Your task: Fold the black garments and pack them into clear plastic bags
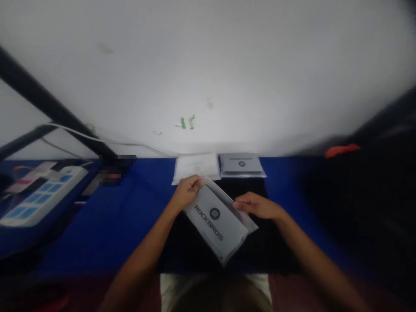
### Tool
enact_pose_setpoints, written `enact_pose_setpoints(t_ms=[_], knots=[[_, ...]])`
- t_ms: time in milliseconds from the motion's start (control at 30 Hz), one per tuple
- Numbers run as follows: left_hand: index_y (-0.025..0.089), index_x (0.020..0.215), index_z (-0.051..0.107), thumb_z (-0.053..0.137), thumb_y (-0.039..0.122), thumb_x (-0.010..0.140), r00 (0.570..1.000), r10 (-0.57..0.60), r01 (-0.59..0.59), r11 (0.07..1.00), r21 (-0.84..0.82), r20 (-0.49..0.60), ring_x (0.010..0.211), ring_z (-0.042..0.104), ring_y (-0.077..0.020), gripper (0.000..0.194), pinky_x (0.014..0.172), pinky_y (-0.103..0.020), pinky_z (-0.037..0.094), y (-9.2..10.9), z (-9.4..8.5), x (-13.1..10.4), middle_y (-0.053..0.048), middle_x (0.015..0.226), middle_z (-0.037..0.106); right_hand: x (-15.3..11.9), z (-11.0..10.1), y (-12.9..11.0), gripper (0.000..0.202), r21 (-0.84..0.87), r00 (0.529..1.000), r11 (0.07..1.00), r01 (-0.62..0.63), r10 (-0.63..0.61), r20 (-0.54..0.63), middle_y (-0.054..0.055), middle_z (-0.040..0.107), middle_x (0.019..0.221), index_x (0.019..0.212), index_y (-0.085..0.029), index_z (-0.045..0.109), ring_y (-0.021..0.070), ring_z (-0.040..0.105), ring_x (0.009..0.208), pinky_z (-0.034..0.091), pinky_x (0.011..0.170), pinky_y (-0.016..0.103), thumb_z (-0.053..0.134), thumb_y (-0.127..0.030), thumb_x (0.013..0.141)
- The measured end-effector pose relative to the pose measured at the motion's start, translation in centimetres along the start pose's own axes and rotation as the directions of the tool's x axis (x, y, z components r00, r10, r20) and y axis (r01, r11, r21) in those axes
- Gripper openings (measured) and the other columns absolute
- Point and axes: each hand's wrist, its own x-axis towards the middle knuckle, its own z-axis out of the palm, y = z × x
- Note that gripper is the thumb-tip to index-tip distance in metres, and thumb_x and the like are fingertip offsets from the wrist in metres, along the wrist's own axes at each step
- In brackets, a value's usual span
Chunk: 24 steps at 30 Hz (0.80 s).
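A grey plastic pouch (216, 223) printed "ROCKBROS" is held tilted over a black cloth (191, 255). My left hand (187, 190) grips its upper left corner, thumb on top. At the pouch's upper right edge, a clear strip is pinched between the fingers of my right hand (258, 205). What lies inside the pouch cannot be made out. Behind it, against the wall, lie a whitish flat packet (196, 166) and a second grey ROCKBROS pouch (241, 165), whose print is upside down to me.
A white power strip (43, 197) with blue sockets stands at the left. A white cable (126, 143) runs along the wall (260, 78). Dark bars (48, 99) slant down at the left. The table has a blue cover (107, 234). An orange object (342, 150) is at the right.
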Motion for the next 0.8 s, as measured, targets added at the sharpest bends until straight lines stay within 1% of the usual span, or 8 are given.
enact_pose_setpoints(t_ms=[100, 233, 400, 467, 567, 667, 733, 800], knots=[[0.019, 0.070, 0.059, 0.050, 0.041, 0.088, 1.000, 0.001, -0.001, 1.000, 0.023, -0.020, 0.063, 0.050, -0.0147, 0.031, 0.059, -0.024, 0.038, 0.1, -0.2, 0.1, 0.002, 0.064, 0.056, -0.2, -0.1, 0.0, 0.050, 0.006, 0.999, 1.000, -0.017, 0.016, 0.032, -0.005, 0.051, 0.053, 0.061, -0.018, 0.051, 0.0088, 0.047, 0.049, 0.036, 0.048, 0.021, 0.047, -0.056, 0.093], [0.018, 0.069, 0.061, 0.050, 0.040, 0.089, 0.999, 0.022, -0.020, 0.998, 0.054, -0.047, 0.063, 0.051, -0.0145, 0.032, 0.059, -0.024, 0.038, 0.0, -0.5, 0.2, 0.002, 0.063, 0.056, -0.3, -0.2, -0.1, 0.051, 0.024, 0.998, 0.999, -0.037, 0.035, 0.050, -0.004, 0.054, 0.051, 0.061, -0.017, 0.050, 0.0087, 0.049, 0.047, 0.036, 0.047, 0.020, 0.049, -0.057, 0.092], [0.018, 0.068, 0.060, 0.049, 0.042, 0.089, 0.995, 0.022, -0.012, 0.995, 0.103, -0.093, 0.062, 0.050, -0.0141, 0.033, 0.059, -0.023, 0.037, -0.8, -1.0, 0.4, 0.003, 0.061, 0.054, -0.7, -0.2, -0.1, 0.049, 0.153, 0.991, 0.983, -0.102, 0.086, 0.105, -0.002, 0.059, 0.053, 0.065, -0.016, 0.055, 0.0090, 0.055, 0.046, 0.042, 0.049, 0.020, 0.050, -0.056, 0.091], [0.018, 0.069, 0.059, 0.049, 0.042, 0.088, 0.993, 0.012, 0.000, 0.995, 0.098, -0.119, 0.062, 0.050, -0.0140, 0.032, 0.060, -0.023, 0.037, -1.2, -1.3, 0.5, 0.003, 0.061, 0.053, -0.9, -0.3, -0.1, 0.048, 0.199, 0.985, 0.970, -0.140, 0.117, 0.125, -0.001, 0.061, 0.056, 0.067, -0.015, 0.057, 0.0094, 0.057, 0.047, 0.045, 0.048, 0.021, 0.052, -0.057, 0.090], [0.018, 0.066, 0.057, 0.051, 0.043, 0.087, 0.986, -0.008, 0.018, 0.998, 0.060, -0.168, 0.062, 0.048, -0.0137, 0.033, 0.058, -0.023, 0.036, -1.6, -1.9, 0.7, 0.003, 0.061, 0.052, -1.3, -0.5, -0.4, 0.049, 0.196, 0.981, 0.967, -0.161, 0.135, 0.139, 0.001, 0.063, 0.056, 0.065, -0.014, 0.058, 0.0099, 0.059, 0.047, 0.047, 0.047, 0.021, 0.052, -0.056, 0.090], [0.018, 0.064, 0.055, 0.053, 0.045, 0.086, 0.988, -0.029, 0.027, 1.000, -0.010, -0.150, 0.060, 0.046, -0.0130, 0.035, 0.057, -0.022, 0.035, -1.7, -2.2, 0.8, 0.003, 0.060, 0.049, -1.5, -0.7, -0.5, 0.049, 0.178, 0.974, 0.971, -0.163, 0.129, 0.187, 0.003, 0.065, 0.059, 0.065, -0.013, 0.061, 0.0103, 0.061, 0.050, 0.049, 0.050, 0.021, 0.052, -0.054, 0.091], [0.017, 0.064, 0.055, 0.053, 0.048, 0.086, 0.993, -0.042, 0.035, 0.997, -0.066, -0.106, 0.059, 0.044, -0.0126, 0.037, 0.056, -0.022, 0.035, -1.5, -2.3, 0.7, 0.003, 0.059, 0.047, -1.5, -0.7, -0.5, 0.044, 0.203, 0.981, 0.969, -0.139, 0.107, 0.159, 0.003, 0.065, 0.063, 0.071, -0.013, 0.062, 0.0109, 0.063, 0.053, 0.051, 0.052, 0.021, 0.055, -0.051, 0.090], [0.017, 0.066, 0.056, 0.054, 0.050, 0.086, 0.997, -0.058, 0.050, 0.991, -0.128, -0.059, 0.058, 0.043, -0.0122, 0.039, 0.055, -0.022, 0.034, -1.2, -2.3, 0.6, 0.003, 0.059, 0.047, -1.3, -0.7, -0.4, 0.034, 0.266, 0.998, 0.962, -0.066, 0.061, 0.027, 0.000, 0.065, 0.070, 0.087, -0.014, 0.061, 0.0112, 0.063, 0.056, 0.052, 0.052, 0.022, 0.058, -0.048, 0.089]])
